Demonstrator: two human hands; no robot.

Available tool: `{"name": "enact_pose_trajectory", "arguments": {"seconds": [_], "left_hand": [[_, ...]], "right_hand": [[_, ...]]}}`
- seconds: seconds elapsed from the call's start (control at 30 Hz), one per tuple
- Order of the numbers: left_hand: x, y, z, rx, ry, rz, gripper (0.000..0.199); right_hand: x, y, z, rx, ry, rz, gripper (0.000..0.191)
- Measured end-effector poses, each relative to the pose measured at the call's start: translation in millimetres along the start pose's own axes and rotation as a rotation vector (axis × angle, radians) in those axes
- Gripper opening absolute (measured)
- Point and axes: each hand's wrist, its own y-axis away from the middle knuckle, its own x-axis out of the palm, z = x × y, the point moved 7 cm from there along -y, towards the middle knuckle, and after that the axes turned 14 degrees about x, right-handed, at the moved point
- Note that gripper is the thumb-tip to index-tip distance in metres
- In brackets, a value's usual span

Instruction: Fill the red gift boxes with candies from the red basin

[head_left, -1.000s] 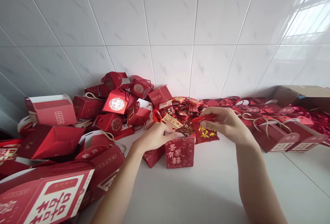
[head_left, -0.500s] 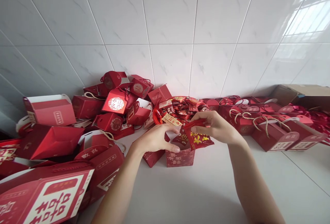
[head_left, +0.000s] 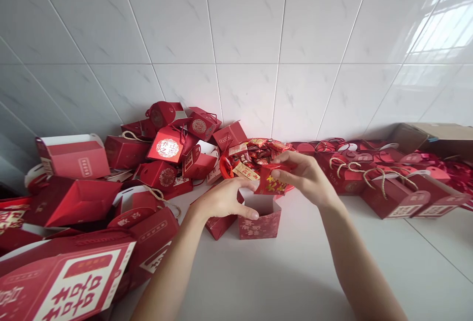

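A small open-topped red gift box [head_left: 258, 226] with pale inner walls stands on the white tabletop. My left hand [head_left: 227, 199] holds its left side, thumb on the front and fingers over the far rim. Above the box's back edge my right hand [head_left: 305, 178] is closed on a red packet [head_left: 272, 183] with gold print, gripped by its right side. Right behind the packet sits a red basin [head_left: 224, 167] heaped with red-wrapped sweets [head_left: 254, 156]. Another red box [head_left: 220, 226] lies partly under my left hand. The contents of the open box are in shadow.
Red gift boxes [head_left: 76, 203] are piled at the left, a large one [head_left: 77, 281] nearest me. Rope-handled boxes [head_left: 395, 195] stand in rows at the right, before a cardboard box [head_left: 432, 134]. A tiled wall [head_left: 247, 94] closes the back.
The packet in my right hand has moved up and left, away from the front of the box, and is turned differently. More of the box's inside shows. My left hand stays put.
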Motion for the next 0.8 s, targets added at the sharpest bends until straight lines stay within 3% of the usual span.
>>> {"name": "enact_pose_trajectory", "arguments": {"seconds": [0.13, 0.23, 0.37, 0.5, 0.7, 0.8], "left_hand": [[1.0, -1.3, -8.1, 0.072, 0.027, 0.011, 0.071], [-1.2, -1.3, -7.7, 0.078, 0.015, -0.024, 0.079], [-0.2, -2.5, -6.0, 0.096, 0.034, -0.027, 0.076], [3.0, -4.3, -8.6, 0.136, 0.128, -0.001, 0.071], [2.9, -3.5, -8.3, 0.098, 0.094, 0.01, 0.062], [2.4, -3.8, -9.8, 0.111, 0.099, 0.006, 0.067]], "right_hand": [[23.5, -2.8, -6.1, -0.006, 0.138, 0.116, 0.017], [34.6, -2.2, -11.6, -0.005, 0.338, 0.163, 0.004], [43.8, -0.5, -16.2, -0.015, 0.624, 0.114, 0.016], [58.2, -0.2, -22.0, 0.009, 0.804, 0.136, 0.015], [56.9, -3.4, -28.0, 0.128, 0.973, 0.083, 0.011], [54.6, -2.3, -28.4, 0.141, 1.039, 0.091, 0.01]]}}
